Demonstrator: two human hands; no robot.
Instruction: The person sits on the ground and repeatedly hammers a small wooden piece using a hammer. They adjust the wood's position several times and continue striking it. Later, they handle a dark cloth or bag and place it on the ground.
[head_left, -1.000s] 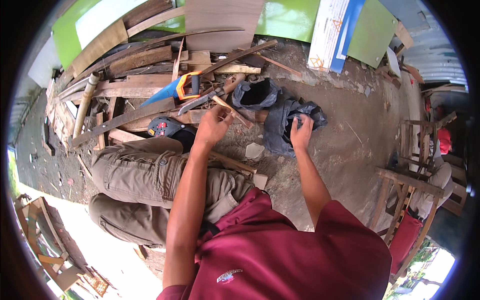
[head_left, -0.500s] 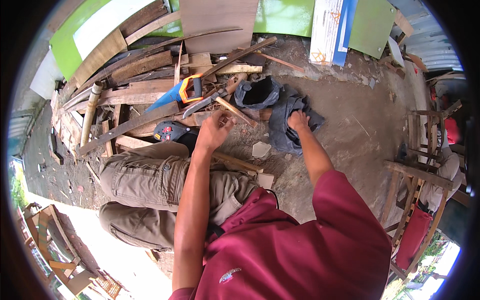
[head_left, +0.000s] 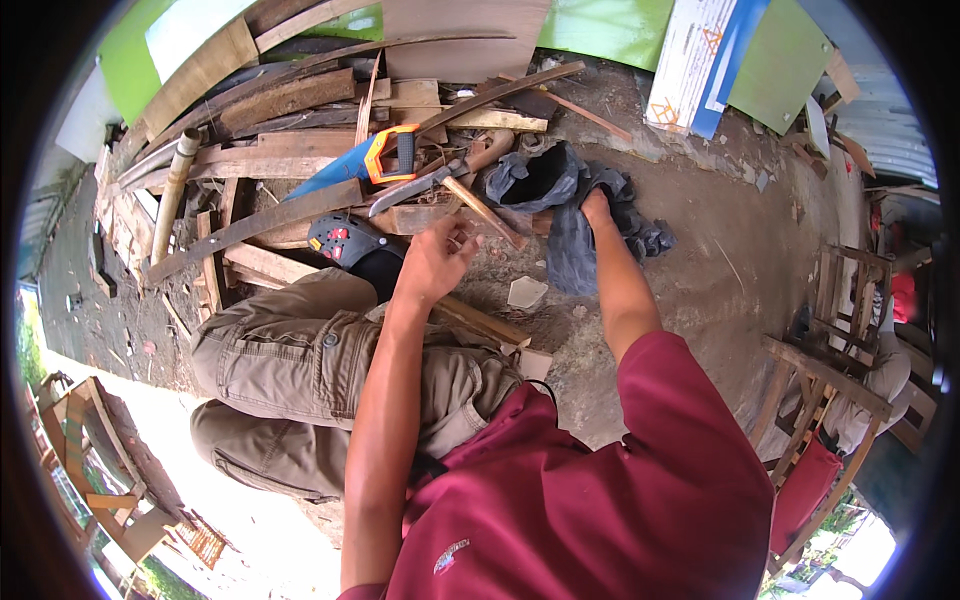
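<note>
I am squatting on bare ground in front of a heap of scrap wood. My right hand (head_left: pixel 598 208) reaches forward and grips the upper edge of a crumpled dark grey-blue cloth (head_left: pixel 580 255), just beside an open black bag (head_left: pixel 535 178). My left hand (head_left: pixel 440 262) hovers over my knee with its fingers curled together; whether it holds something small is hidden. Just beyond it lies a wooden handle (head_left: pixel 487 213). A long knife (head_left: pixel 412 190) and a hand saw with a blue blade and an orange grip (head_left: pixel 385 155) rest on the planks behind.
Planks and offcuts (head_left: pixel 270 215) pile up at the left and back, with a pale pipe (head_left: pixel 172 190). A black and red sandal (head_left: pixel 338 238) sits by my knee. Green and white boards (head_left: pixel 700 60) lean at the back. Wooden chair frames (head_left: pixel 830 340) stand at the right.
My right hand has slid farther forward along the cloth toward the black bag. My left hand has stayed near the wooden handle, curling its fingers closer.
</note>
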